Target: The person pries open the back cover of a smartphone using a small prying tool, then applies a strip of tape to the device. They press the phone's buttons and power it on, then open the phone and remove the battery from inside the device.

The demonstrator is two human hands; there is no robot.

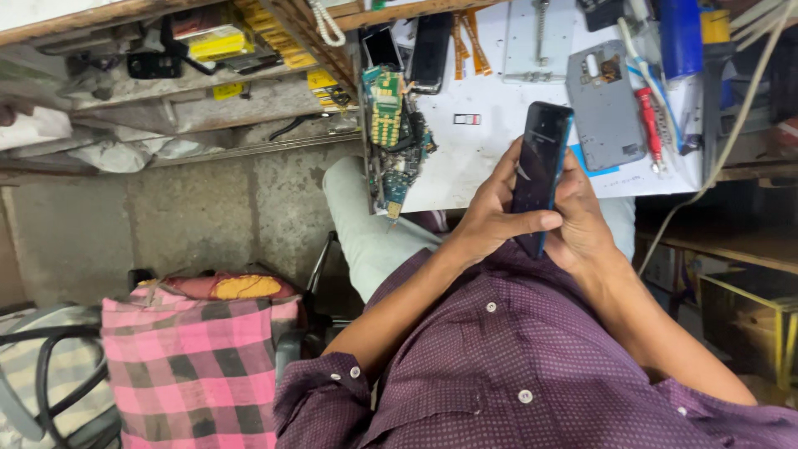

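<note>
One person seated, purple dotted shirt (532,366), pale trousers, two bare hands up over the lap at the near edge of one white worktable (490,133). One pink checked bag (195,366) stands on the floor to the person's left, a yellow-and-red bundle poking out of its top. Floor is rough grey concrete (191,216); wooden shelving (208,75) along the far side, cluttered with yellow packets and dark bits, too jumbled to count. On the table: one grey phone back shell (605,104) near the far right, one metal plate (539,41) at the far edge, two dark phones (411,50) lying side by side, one heap of green circuit boards (391,133) at the table's left edge, board count unclear. One red-handled screwdriver (650,125) just beside the grey shell, one blue cylinder (680,33) at the top right. One dark phone (540,170), blue-edged, held upright between both hands, top end over the table edge. Left hand (490,212) wrapped around its side, thumb laid across the front. Right hand (582,220) closed against the other edge, gripping it too. One small white card (466,119) lies alone mid-table.
</note>
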